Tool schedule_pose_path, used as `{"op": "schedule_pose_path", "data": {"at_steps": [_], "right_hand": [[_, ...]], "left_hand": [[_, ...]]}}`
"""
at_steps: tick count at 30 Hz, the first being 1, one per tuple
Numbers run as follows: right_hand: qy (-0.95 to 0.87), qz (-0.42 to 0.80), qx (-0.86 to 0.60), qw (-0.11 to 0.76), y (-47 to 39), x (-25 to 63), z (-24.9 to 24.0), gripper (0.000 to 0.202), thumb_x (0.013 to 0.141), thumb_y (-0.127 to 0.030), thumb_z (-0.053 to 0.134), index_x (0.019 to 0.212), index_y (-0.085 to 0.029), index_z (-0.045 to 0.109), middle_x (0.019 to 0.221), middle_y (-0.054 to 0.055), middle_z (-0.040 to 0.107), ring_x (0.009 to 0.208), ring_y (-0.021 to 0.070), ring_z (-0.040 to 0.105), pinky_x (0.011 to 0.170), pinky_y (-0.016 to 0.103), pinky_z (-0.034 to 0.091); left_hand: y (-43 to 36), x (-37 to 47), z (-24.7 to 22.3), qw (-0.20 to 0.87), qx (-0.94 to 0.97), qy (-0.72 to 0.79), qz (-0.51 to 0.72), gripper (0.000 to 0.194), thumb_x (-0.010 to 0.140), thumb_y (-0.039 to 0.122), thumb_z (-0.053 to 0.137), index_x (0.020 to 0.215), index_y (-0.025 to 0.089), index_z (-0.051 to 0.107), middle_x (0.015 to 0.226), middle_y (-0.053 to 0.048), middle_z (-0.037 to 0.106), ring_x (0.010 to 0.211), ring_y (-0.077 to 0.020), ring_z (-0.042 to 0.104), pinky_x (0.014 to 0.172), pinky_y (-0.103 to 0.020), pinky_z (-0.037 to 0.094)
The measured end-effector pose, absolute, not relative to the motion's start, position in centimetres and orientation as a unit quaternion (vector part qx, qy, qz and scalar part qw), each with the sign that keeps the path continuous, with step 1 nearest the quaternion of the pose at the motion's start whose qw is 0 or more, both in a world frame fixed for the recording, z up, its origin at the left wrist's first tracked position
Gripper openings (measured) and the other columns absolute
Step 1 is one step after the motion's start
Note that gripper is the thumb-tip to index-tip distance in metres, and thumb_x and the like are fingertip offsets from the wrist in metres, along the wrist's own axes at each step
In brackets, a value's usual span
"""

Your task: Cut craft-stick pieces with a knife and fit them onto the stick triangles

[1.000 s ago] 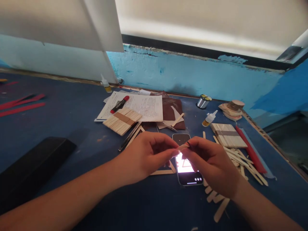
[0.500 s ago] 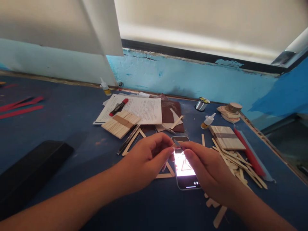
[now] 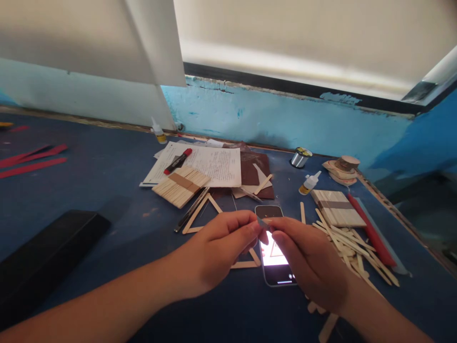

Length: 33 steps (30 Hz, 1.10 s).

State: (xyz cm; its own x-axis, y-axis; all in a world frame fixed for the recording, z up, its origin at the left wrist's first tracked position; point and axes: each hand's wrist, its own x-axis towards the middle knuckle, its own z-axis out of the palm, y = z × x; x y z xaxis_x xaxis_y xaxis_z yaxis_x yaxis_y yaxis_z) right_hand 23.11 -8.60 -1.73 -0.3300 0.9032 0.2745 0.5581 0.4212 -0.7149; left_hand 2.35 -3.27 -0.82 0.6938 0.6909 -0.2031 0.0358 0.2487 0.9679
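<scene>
My left hand (image 3: 228, 245) and my right hand (image 3: 309, 255) meet above a lit phone (image 3: 274, 278), fingertips pinched close together. Between them shows a small grey flat piece (image 3: 263, 222) with a pointed corner, its lower part covered by the right fingers. What the left fingertips pinch is mostly hidden. The phone lies face up with a drawing on its bright screen, partly covered by my right hand. Under and beyond my left hand lie a triangle of craft sticks (image 3: 194, 215) and another stick frame (image 3: 246, 264), partly hidden.
Loose craft sticks (image 3: 352, 247) and a banded bundle (image 3: 337, 208) lie right. Another bundle (image 3: 181, 186), a marker (image 3: 177, 161) and papers (image 3: 224, 166) lie behind. Glue bottles (image 3: 310, 183), a wire spool (image 3: 300, 157), a cutter (image 3: 192, 209) and a black block (image 3: 53, 257) surround the work.
Both hands remain together over the phone, with small finger shifts. The grey piece has tilted and shows less above the right fingers. The whole view has moved slightly.
</scene>
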Motion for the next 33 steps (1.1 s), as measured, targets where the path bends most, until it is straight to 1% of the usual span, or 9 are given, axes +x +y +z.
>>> {"op": "schedule_pose_path", "data": {"at_steps": [7,11,14,17,20,22,27,31,33], "right_hand": [[-0.78,0.25,-0.465,0.337,-8.64,23.25,-1.78,0.025,0.106,-0.023,0.046,0.121,-0.028,0.065,0.101,0.001,0.073,0.084,0.0164,0.068,0.074,0.029,0.051],[-0.781,0.241,-0.468,0.337,-8.69,23.23,-1.74,0.025,0.106,-0.022,0.046,0.123,-0.03,0.063,0.106,0.0,0.073,0.089,0.0157,0.068,0.078,0.028,0.051],[-0.78,0.245,-0.467,0.336,-8.61,23.22,-1.68,0.024,0.106,-0.023,0.046,0.12,-0.029,0.064,0.103,0.0,0.073,0.088,0.0159,0.067,0.077,0.028,0.05],[-0.778,0.248,-0.474,0.328,-8.5,23.29,-1.75,0.023,0.106,-0.024,0.045,0.116,-0.027,0.065,0.099,0.001,0.072,0.084,0.0166,0.066,0.074,0.029,0.049],[-0.776,0.229,-0.486,0.33,-8.43,23.35,-1.94,0.023,0.106,-0.024,0.046,0.118,-0.025,0.065,0.103,0.003,0.072,0.088,0.0183,0.067,0.077,0.031,0.05],[-0.776,0.221,-0.486,0.335,-8.42,23.35,-2.05,0.023,0.105,-0.025,0.046,0.118,-0.025,0.065,0.105,0.003,0.073,0.09,0.0187,0.067,0.078,0.031,0.05],[-0.77,0.229,-0.488,0.341,-8.51,23.37,-2.15,0.027,0.106,-0.024,0.045,0.124,-0.027,0.065,0.114,0.003,0.073,0.099,0.0184,0.069,0.085,0.031,0.052],[-0.769,0.222,-0.489,0.348,-8.6,23.5,-2.3,0.03,0.106,-0.024,0.047,0.131,-0.029,0.063,0.125,0.002,0.072,0.11,0.0181,0.068,0.094,0.031,0.051],[-0.769,0.222,-0.487,0.35,-8.58,23.51,-2.33,0.031,0.105,-0.023,0.047,0.132,-0.03,0.062,0.125,0.001,0.072,0.111,0.0174,0.068,0.094,0.031,0.051]], "left_hand": [[-3.55,2.52,-1.02,0.77,0.512,0.302,0.231,0.032,0.1,0.041,0.058,0.08,0.017,0.061,0.061,0.007,0.037,0.056,-0.0094,0.026,0.051,-0.025,0.018],[-3.55,2.63,-0.88,0.778,0.504,0.298,0.228,0.032,0.1,0.04,0.058,0.079,0.017,0.061,0.06,0.007,0.035,0.055,-0.0094,0.025,0.05,-0.025,0.018],[-3.61,2.6,-0.87,0.761,0.528,0.296,0.235,0.032,0.101,0.041,0.056,0.081,0.018,0.063,0.06,0.007,0.038,0.053,-0.0092,0.026,0.049,-0.025,0.02],[-3.84,2.54,-0.87,0.69,0.598,0.317,0.255,0.029,0.101,0.041,0.055,0.085,0.019,0.065,0.065,0.006,0.046,0.058,-0.0102,0.037,0.054,-0.025,0.03],[-4.08,2.53,-0.79,0.582,0.681,0.346,0.278,0.03,0.102,0.041,0.054,0.083,0.02,0.064,0.074,0.003,0.055,0.071,-0.0136,0.05,0.065,-0.027,0.038],[-4.16,2.56,-0.73,0.537,0.71,0.358,0.282,0.031,0.103,0.04,0.051,0.082,0.021,0.063,0.076,0.002,0.058,0.075,-0.0153,0.054,0.069,-0.029,0.041],[-4.21,2.66,-0.73,0.535,0.709,0.361,0.285,0.028,0.104,0.039,0.05,0.089,0.022,0.067,0.084,0.002,0.063,0.08,-0.0155,0.058,0.073,-0.029,0.044],[-4.14,2.84,-0.83,0.546,0.695,0.365,0.294,0.022,0.102,0.037,0.055,0.097,0.023,0.072,0.093,0.001,0.068,0.086,-0.0163,0.059,0.077,-0.029,0.045],[-4.09,2.96,-0.81,0.558,0.686,0.364,0.293,0.02,0.1,0.036,0.058,0.101,0.023,0.073,0.097,0.0,0.069,0.088,-0.0171,0.06,0.08,-0.03,0.045]]}}
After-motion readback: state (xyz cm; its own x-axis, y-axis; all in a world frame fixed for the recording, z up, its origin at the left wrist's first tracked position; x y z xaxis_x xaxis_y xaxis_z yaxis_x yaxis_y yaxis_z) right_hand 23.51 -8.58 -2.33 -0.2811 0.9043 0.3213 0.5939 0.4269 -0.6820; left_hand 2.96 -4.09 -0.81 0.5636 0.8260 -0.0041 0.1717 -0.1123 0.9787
